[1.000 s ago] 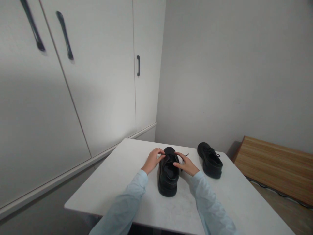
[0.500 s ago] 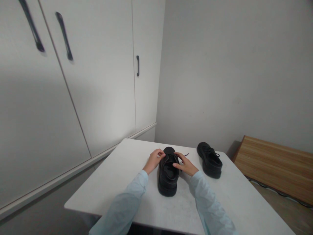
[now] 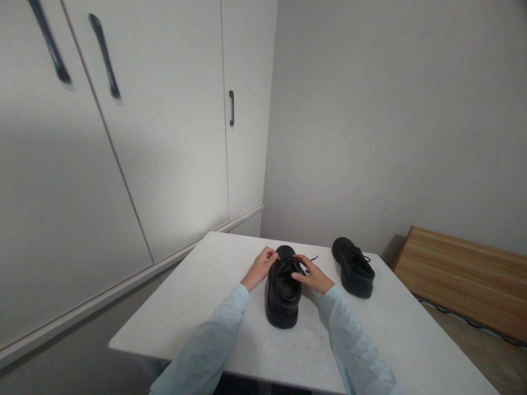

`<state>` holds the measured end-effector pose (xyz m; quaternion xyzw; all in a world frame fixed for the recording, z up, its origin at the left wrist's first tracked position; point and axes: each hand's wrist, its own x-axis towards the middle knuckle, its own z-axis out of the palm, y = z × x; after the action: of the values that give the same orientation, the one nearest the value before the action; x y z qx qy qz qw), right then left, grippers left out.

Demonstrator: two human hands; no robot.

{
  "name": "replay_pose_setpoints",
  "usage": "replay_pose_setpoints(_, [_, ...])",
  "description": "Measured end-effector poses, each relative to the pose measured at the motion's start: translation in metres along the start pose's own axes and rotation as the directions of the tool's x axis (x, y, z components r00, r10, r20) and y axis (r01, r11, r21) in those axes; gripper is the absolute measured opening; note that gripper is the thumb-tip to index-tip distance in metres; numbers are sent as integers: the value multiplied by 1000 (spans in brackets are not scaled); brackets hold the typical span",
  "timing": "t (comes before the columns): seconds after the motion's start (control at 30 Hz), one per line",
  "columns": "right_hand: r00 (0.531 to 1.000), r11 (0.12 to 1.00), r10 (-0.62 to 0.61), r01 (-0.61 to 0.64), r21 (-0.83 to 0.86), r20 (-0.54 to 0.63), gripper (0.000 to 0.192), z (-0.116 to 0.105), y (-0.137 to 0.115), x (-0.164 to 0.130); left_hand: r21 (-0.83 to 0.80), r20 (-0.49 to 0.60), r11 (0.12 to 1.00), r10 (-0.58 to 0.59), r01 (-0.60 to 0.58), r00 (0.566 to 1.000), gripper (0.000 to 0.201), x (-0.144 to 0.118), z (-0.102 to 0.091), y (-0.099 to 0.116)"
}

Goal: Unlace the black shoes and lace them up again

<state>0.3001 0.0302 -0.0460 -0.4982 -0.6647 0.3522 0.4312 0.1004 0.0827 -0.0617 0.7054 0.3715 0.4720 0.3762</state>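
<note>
A black lace-up shoe [image 3: 284,310] stands on the white table, toe pointing away from me and heel toward me. My left hand [image 3: 260,267] is at the left side of its lacing, thumb and finger pinched on the shoelace [image 3: 285,259]; the exact grip is small in view. On the other side, my right hand [image 3: 315,277] rests against the shoe with thumb and fingers spread apart, the thumb by the opening and the fingertips at the lacing. One dark lace end sticks out to the right beyond the right hand's fingers.
A second black shoe [image 3: 357,274], its laces on top, stands near the table's far right edge. The white table [image 3: 193,307] borders white cabinets [image 3: 173,137] with black handles on the left. A wood-grain panel [image 3: 465,280] leans at right, with a cable beneath.
The left hand's fingers have closed more tightly at the lacing. The right hand and both shoes stay nearly in place; the view has shifted very slightly.
</note>
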Motion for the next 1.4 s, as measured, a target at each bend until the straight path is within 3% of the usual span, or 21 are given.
replay_pose_setpoints(0.27, [1000,1000,11,-10,-13,22,59,0,-1,-1,-99,43,995,29,-25,999,22,0,-2,2])
replay_pose_setpoints(0.47, [999,999,5,-3,-39,45,58,-1,-3,-1,-303,77,953,-4,27,997,24,-1,-4,8])
replay_pose_setpoints(0.87, [996,995,4,5,-99,94,63,-1,-1,0,-534,36,846,11,10,999,24,-1,-4,10])
replay_pose_setpoints(0.97, [996,996,9,0,-94,93,64,-1,-1,0,-484,41,875,-8,26,999,26,1,-7,11])
replay_pose_setpoints(1.13, [995,995,10,-1,-95,96,67,-2,0,1,-253,43,967,35,-23,998,19,2,-16,13])
replay_pose_setpoints(1.4, [995,995,7,2,-96,101,67,-2,-1,1,29,120,997,63,-67,991,15,2,-21,2])
